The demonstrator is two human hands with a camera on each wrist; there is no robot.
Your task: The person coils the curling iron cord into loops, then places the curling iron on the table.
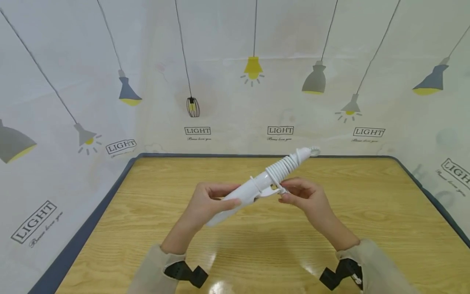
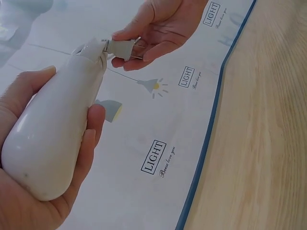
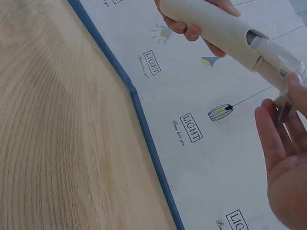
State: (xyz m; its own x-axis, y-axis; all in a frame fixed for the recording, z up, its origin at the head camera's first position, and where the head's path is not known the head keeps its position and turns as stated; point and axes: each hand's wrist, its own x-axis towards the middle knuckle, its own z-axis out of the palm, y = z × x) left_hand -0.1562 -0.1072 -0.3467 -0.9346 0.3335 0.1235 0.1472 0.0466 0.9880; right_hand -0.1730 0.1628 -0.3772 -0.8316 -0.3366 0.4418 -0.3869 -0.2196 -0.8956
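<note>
A white wand-shaped electric appliance (image 1: 235,201) slants up to the right above the table, its white cord (image 1: 283,166) coiled round the upper part. At the far tip sits a small ring (image 1: 315,151). My left hand (image 1: 205,206) grips the thick lower body, thumb on the near side and fingers behind; the rounded end (image 2: 41,163) shows in the left wrist view. My right hand (image 1: 310,199) pinches the plug (image 2: 122,49) at the cord's end, close beside the body. In the right wrist view, an opening (image 3: 252,36) shows in the casing near the plug.
A wood-grain table (image 1: 147,245) lies beneath both hands, with a dark blue edging (image 1: 220,155) along its border. Behind and at the sides stands a pale backdrop (image 1: 227,90) printed with lamps and lettering. A black wrist camera (image 1: 187,272) sits on each wrist.
</note>
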